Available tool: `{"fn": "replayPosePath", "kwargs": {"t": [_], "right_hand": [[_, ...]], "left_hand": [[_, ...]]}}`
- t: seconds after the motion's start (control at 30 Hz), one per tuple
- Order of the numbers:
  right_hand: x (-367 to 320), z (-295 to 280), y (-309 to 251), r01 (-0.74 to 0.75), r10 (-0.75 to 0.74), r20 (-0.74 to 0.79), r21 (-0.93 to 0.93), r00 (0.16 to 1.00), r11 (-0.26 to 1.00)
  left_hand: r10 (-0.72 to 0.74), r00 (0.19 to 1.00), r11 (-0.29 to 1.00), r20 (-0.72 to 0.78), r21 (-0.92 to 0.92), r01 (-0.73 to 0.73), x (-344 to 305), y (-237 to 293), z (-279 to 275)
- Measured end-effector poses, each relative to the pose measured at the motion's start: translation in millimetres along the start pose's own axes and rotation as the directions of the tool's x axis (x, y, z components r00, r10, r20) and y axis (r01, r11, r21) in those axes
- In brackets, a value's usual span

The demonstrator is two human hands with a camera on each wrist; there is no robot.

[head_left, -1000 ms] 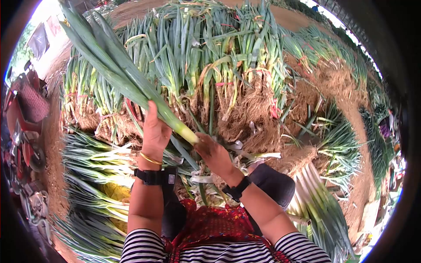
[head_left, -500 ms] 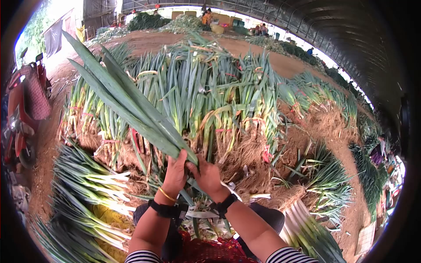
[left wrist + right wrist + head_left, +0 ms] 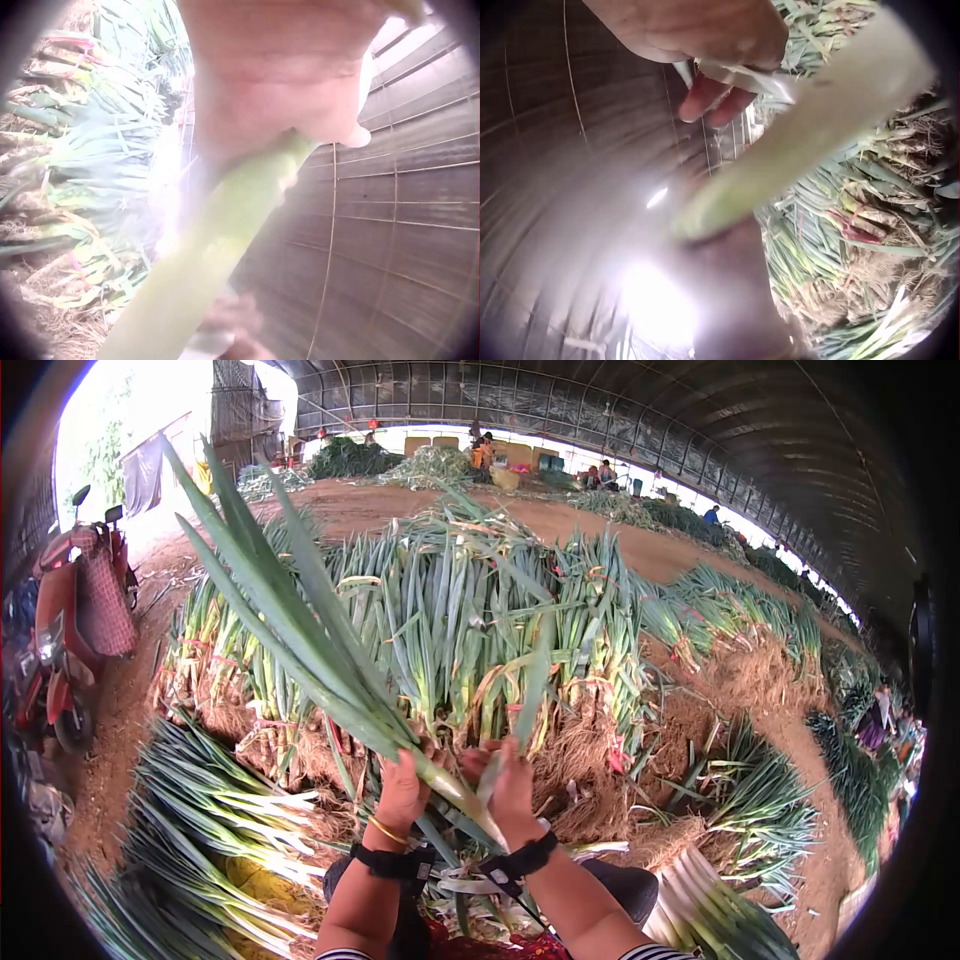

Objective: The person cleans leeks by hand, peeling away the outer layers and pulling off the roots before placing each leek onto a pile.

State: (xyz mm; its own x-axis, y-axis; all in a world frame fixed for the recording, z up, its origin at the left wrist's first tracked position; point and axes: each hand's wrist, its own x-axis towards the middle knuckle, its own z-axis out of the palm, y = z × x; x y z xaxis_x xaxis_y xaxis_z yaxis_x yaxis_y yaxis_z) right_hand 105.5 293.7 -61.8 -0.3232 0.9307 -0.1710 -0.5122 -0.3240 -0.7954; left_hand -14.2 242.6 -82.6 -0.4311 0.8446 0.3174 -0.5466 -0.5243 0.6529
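From where I stand, the step in hand looks like stripping an outer leaf off 1 leek point(image 3: 345, 695): a loose strip point(image 3: 534, 690) stands up from the right hand point(image 3: 512, 790), apart from the leek's main leaves. Whether its lower end is free of the stalk I can't tell. The next move, I'd judge, calls for the left hand point(image 3: 402, 792) to keep the stalk steady while the right draws the strip clear toward the root end; a hard tug could tear good leaf. The leek is up in the air before the person's lap, slanting, its green tops high to the left and its pale stalk running down toward the right wrist. The left hand has its fingers wrapped round the stalk just below where the leaves spread, a snug hold. The right hand has a narrow grip, the strip pinched in curled fingers beside the stalk. Both forearms reach forward from the lap, the 2 hands near each other but apart. Beyond them stand bundled leeks point(image 3: 430, 630), and loose leeks point(image 3: 220, 810) with pale stalks lie by the left arm.
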Motion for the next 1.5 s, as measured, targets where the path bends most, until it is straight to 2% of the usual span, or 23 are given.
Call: {"fn": "replayPosePath", "kwargs": {"t": [0.07,0.13,0.2,0.27,0.33,0.37,0.4,0.43,0.47,0.5,0.53,0.57,0.6,0.67,0.73,0.8,0.93,1.0,1.07,1.13,1.23,1.4,1.5], "right_hand": [[8,-24,-17,-0.02,0.033,-0.075,0.164,0.997,0.986],[11,-60,-21,-0.03,0.029,0.009,0.116,1.0,0.993],[5,-86,-30,0.016,-0.035,-0.127,-0.15,0.991,0.989],[6,-134,-26,0.127,-0.163,-0.04,-0.453,0.986,0.882],[6,-183,-14,0.21,-0.268,0.065,-0.802,0.961,0.56],[8,-208,-7,0.105,-0.128,0.062,-0.926,0.99,0.362],[0,-216,0,0.097,-0.124,0.055,-0.925,0.991,0.366],[-9,-221,4,0.116,0.042,0.117,-0.993,0.992,0.038],[-14,-224,7,0.182,0.218,0.121,-0.941,0.968,-0.285],[-16,-226,10,0.178,0.22,0.117,-0.943,0.968,-0.28],[-17,-225,14,0.305,0.437,0.151,-0.902,0.887,-0.307],[-20,-221,17,0.432,0.633,0.162,-0.851,0.757,-0.299],[-18,-215,21,0.431,0.637,0.164,-0.854,0.753,-0.29],[-11,-173,17,0.337,0.413,0.328,-0.94,0.85,0.053],[-13,-128,17,0.397,0.156,0.454,-0.869,0.877,0.296],[-14,-79,17,0.525,-0.004,0.565,-0.764,0.825,0.375],[-28,-22,26,0.559,-0.104,0.564,-0.745,0.819,0.364],[-27,-20,32,0.526,-0.131,0.51,-0.836,0.85,0.156],[-26,-23,37,0.551,-0.189,0.522,-0.816,0.832,0.174],[-23,-27,33,0.341,0.059,0.436,-0.774,0.898,0.533],[-15,-35,36,0.404,-0.031,0.499,-0.661,0.866,0.632],[-10,-40,30,0.348,0.045,0.486,-0.684,0.873,0.641],[-10,-43,29,0.417,0.041,0.546,-0.684,0.837,0.599]], "left_hand": [[-0.043,0.994,0.999,-0.1,-0.035,0.039,-3,20,2],[0.052,0.985,0.995,-0.163,-0.077,-0.066,4,33,-14],[0.112,0.963,0.989,-0.246,-0.065,-0.132,9,48,-29],[0.177,0.921,0.979,-0.348,-0.029,-0.199,12,66,-33],[0.256,0.846,0.966,-0.468,0.106,-0.234,13,80,-40],[0.283,0.832,0.959,-0.477,0.149,-0.241,13,84,-51],[0.306,0.819,0.951,-0.485,0.19,-0.243,13,87,-60],[0.301,0.81,0.953,-0.504,0.175,-0.246,12,91,-59],[0.296,0.813,0.955,-0.502,0.178,-0.238,10,92,-54],[0.312,0.815,0.95,-0.489,0.168,-0.264,8,93,-47],[0.33,0.815,0.944,-0.476,0.159,-0.289,7,92,-42],[0.334,0.822,0.943,-0.462,0.156,-0.296,6,88,-38],[0.316,0.851,0.949,-0.419,0.14,-0.283,7,81,-47],[0.289,0.874,0.954,-0.391,0.196,-0.228,4,72,-37],[0.198,0.916,0.973,-0.35,0.185,-0.14,4,57,-36],[0.135,0.95,0.981,-0.281,0.171,-0.089,2,39,-30],[-0.097,0.977,0.995,-0.191,-0.038,0.091,-1,8,4],[-0.174,0.956,0.983,-0.236,-0.091,0.156,-4,3,7],[-0.2,0.949,0.978,-0.245,-0.1,0.181,-4,2,7],[-0.224,0.942,0.973,-0.249,-0.114,0.201,-4,2,9],[-0.224,0.955,0.972,-0.197,-0.112,0.205,-6,7,19],[-0.224,0.963,0.967,-0.15,-0.157,0.201,-6,5,15],[-0.23,0.966,0.962,-0.115,-0.179,0.207,-12,10,16]]}}
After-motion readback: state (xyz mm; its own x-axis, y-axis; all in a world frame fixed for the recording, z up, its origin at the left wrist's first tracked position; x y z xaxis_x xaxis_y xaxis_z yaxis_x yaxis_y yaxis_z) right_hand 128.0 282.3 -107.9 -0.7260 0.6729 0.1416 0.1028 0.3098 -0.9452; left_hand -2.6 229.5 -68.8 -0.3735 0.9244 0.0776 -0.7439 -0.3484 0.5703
